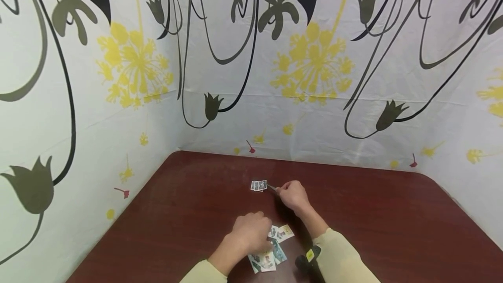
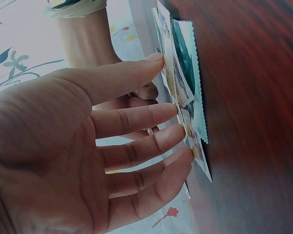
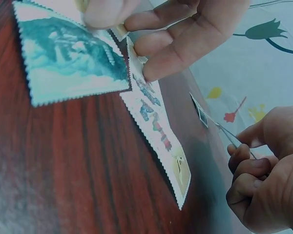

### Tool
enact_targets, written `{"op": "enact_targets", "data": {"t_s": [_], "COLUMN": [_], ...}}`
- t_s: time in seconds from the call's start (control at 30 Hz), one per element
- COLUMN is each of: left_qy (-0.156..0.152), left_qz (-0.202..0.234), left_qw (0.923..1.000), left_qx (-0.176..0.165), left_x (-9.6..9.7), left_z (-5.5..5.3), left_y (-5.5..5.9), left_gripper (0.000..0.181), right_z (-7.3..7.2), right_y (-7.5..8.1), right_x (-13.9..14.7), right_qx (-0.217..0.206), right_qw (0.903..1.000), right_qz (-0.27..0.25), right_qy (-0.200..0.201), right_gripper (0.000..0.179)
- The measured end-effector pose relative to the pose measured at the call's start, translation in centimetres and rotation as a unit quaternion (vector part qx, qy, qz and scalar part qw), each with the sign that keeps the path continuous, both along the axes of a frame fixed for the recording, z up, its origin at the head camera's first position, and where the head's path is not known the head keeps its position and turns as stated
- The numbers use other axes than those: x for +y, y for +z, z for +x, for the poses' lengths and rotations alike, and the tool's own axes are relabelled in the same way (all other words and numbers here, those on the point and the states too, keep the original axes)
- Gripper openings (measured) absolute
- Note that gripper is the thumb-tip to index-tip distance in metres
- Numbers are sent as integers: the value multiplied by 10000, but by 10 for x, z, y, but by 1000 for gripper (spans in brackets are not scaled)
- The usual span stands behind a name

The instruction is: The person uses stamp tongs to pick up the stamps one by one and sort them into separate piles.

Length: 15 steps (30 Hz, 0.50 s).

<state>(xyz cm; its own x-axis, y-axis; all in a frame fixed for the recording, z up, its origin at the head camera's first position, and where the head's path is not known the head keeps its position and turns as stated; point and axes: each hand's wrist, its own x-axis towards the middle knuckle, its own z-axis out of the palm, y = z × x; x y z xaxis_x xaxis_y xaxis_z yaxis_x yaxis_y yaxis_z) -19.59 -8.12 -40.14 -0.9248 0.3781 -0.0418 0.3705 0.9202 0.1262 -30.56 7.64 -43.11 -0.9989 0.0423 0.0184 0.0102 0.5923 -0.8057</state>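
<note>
My right hand (image 1: 292,195) pinches a pair of metal tweezers (image 3: 228,131) between thumb and fingers. The tips reach the right edge of a short overlapping row of small black-and-white stamps (image 1: 258,185) on the dark red table (image 1: 353,213). Closer to me, my left hand (image 2: 88,146) lies over a loose group of larger perforated stamps, its fairly straight fingers touching them. Among these are a teal stamp (image 3: 73,53) and a white one with coloured figures (image 3: 158,131). In the head view the left hand (image 1: 251,232) partly hides the group.
A white wall covering (image 1: 235,77) with yellow, grey and black plant prints rises behind the table and at its left. On my right wrist sits a black device (image 1: 310,257) with a yellow label, close beside the larger stamps.
</note>
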Motion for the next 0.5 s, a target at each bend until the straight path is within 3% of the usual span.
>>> {"op": "enact_targets", "data": {"t_s": [0.5], "left_qy": [-20], "left_qz": [-17], "left_qw": [9999], "left_qx": [166], "left_x": [1], "left_z": [1], "left_y": [-2], "left_gripper": [33], "right_z": [3], "right_y": [4], "right_x": [7], "right_qx": [-134], "right_qw": [9995], "right_qz": [217], "right_qy": [-171], "right_gripper": [32]}}
